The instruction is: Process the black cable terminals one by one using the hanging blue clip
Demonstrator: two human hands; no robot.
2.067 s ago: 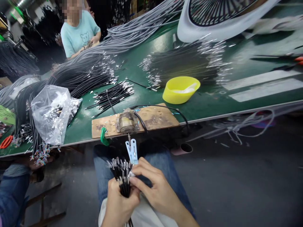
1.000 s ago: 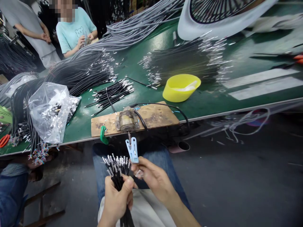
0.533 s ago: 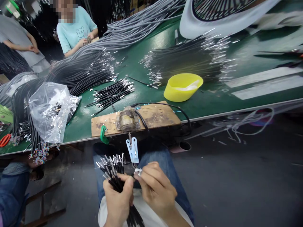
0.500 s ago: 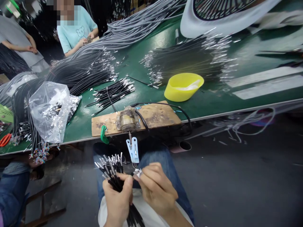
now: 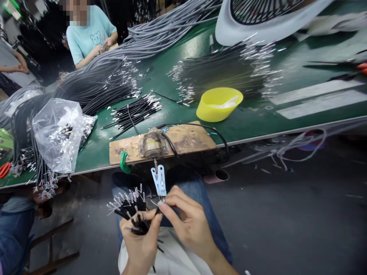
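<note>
My left hand point(image 5: 140, 242) is closed around a bundle of black cables point(image 5: 130, 206), whose stripped, silvery ends fan out at the upper left. Between its thumb and forefinger, one cable sticks out toward the right. My right hand point(image 5: 187, 225) pinches the tip of that cable, just below a light blue clothespin point(image 5: 159, 183). The clothespin hangs on the shaft of a small, grimy motor point(image 5: 153, 146), which is fixed on a wooden board point(image 5: 190, 138) at the bench edge. My fingertips partly cover the cable end.
A green clamp point(image 5: 124, 162) grips the board's left end. On the green bench point(image 5: 177, 84) lie a small pile of cut cables point(image 5: 137, 110), a plastic bag point(image 5: 57, 133), a yellow cup point(image 5: 219, 105) and grey cable bundles point(image 5: 160, 34). A fan point(image 5: 255, 23) stands behind; a person point(image 5: 90, 38) works across.
My right fingers have moved up and slightly left, closer to the clothespin's lower end. The bundle in my left hand has tilted and spread leftward. The whole view has shifted slightly.
</note>
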